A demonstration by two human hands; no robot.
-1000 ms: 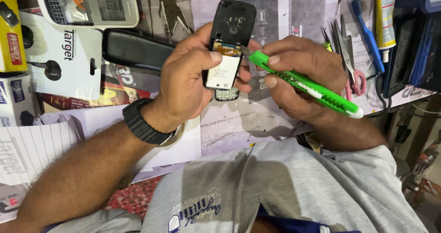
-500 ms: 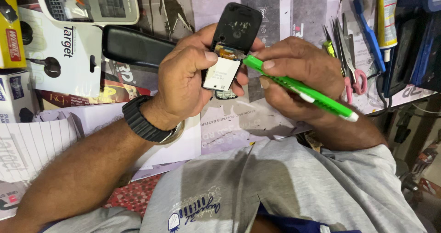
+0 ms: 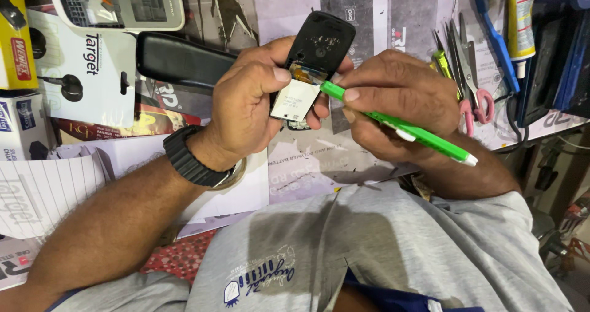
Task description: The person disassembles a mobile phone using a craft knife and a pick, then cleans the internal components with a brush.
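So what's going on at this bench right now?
A person holds a small black phone with its back open in the left hand, thumb on a white battery. The right hand grips a green tool, its tip at the battery's top edge. Scissors and boxes lie around.

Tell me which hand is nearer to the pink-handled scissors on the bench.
Right. The right hand, holding the green tool, lies just beside the pink-handled scissors; the left hand is farther away, beyond the phone.

Bright, even light, soft shadows; sharp centre, edges perhaps slightly stretched.
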